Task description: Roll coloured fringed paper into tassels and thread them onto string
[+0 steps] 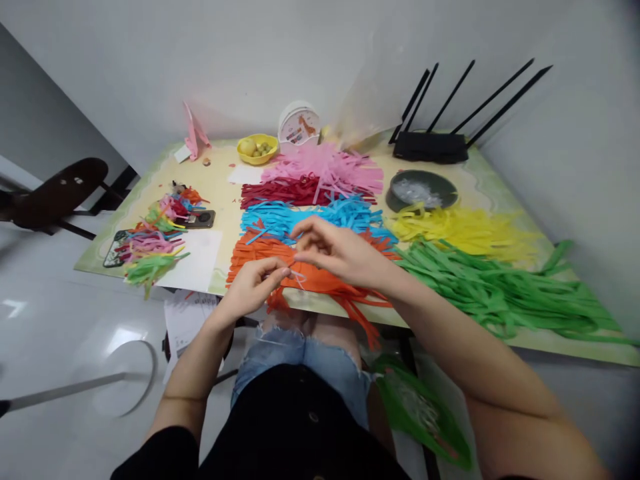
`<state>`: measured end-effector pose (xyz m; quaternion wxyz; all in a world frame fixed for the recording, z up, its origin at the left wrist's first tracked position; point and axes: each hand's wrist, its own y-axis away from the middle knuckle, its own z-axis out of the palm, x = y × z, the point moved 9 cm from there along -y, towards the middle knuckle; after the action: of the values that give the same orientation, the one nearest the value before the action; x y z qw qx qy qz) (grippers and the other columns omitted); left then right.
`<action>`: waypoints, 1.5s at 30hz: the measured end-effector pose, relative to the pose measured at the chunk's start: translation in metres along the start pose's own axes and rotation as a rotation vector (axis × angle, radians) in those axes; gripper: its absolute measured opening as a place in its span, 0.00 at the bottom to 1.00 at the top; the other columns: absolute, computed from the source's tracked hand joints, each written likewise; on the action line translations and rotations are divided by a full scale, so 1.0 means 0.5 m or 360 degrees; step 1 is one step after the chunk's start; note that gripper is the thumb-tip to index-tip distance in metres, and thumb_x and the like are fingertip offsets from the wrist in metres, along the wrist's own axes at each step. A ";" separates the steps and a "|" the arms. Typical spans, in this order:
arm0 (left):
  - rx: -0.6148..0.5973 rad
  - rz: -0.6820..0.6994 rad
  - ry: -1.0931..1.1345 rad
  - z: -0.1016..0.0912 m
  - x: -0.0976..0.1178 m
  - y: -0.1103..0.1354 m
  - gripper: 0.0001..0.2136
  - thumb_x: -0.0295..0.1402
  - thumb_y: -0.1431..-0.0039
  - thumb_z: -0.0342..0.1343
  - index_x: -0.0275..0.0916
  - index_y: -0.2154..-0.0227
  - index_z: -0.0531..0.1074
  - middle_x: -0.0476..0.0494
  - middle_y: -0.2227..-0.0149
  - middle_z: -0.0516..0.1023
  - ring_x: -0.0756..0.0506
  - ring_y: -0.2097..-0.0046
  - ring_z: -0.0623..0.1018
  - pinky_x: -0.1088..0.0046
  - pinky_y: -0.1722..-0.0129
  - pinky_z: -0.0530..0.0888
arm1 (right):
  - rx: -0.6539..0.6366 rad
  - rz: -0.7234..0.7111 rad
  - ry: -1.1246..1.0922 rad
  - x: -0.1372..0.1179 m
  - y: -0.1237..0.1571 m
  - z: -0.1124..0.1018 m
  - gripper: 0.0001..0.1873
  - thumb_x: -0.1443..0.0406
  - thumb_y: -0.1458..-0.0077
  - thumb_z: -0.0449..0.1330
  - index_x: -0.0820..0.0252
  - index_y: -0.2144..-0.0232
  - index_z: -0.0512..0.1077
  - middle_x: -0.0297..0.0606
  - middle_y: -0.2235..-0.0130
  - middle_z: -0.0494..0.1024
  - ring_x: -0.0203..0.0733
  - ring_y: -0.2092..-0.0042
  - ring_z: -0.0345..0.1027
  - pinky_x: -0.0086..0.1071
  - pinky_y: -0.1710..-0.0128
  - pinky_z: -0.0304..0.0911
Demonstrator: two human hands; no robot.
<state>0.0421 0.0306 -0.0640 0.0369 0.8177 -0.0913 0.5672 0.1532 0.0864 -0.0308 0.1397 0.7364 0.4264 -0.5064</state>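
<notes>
Both hands work a single pale strip just above the near edge of the surface, over the orange strips. The left hand is closed, its fingertips pinching one end; the right hand pinches the other end between thumb and forefinger, with the remaining fingers loosely spread. The step appears to be fine shaping of the strip. Further handling would call for light, steady fingertip pressure, since the strip looks thin and limp. At 12 o'clock of the hands lie blue strips, then red strips and pink strips. At 2 o'clock lie yellow strips and at 3 o'clock green strips. At 9 o'clock sits a mixed pile. Loose orange ends crowd beneath the fingers and could snag.
</notes>
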 end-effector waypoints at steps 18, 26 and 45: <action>-0.0067 0.0010 -0.0019 0.013 0.024 0.029 0.16 0.41 0.36 0.51 0.36 0.75 0.69 0.49 0.75 0.69 0.50 0.71 0.68 0.75 0.69 0.63 | 0.0471 -0.0287 0.0641 -0.064 0.059 -0.014 0.09 0.64 0.35 0.54 0.56 0.65 0.74 0.39 0.64 0.82 0.41 0.63 0.74 0.32 0.60 0.66; -0.0126 0.0048 0.0137 0.015 0.021 0.032 0.20 0.47 0.36 0.53 0.36 0.76 0.71 0.52 0.79 0.63 0.52 0.75 0.61 0.75 0.73 0.59 | 0.0445 -0.0172 0.0429 -0.035 0.060 -0.014 0.09 0.64 0.36 0.55 0.57 0.67 0.72 0.36 0.67 0.80 0.38 0.67 0.71 0.31 0.64 0.64; 0.0651 -0.0080 0.0638 -0.001 -0.145 0.145 0.21 0.51 0.39 0.57 0.36 0.73 0.73 0.53 0.81 0.63 0.53 0.77 0.62 0.76 0.75 0.61 | 0.0452 0.0083 -0.0576 0.034 0.027 0.173 0.10 0.55 0.44 0.66 0.54 0.72 0.79 0.41 0.64 0.79 0.45 0.58 0.74 0.38 0.57 0.70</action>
<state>0.0030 -0.0326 -0.1345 -0.0976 0.6816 0.0543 0.7232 0.1116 0.0314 -0.0875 0.1218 0.6567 0.2996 -0.6812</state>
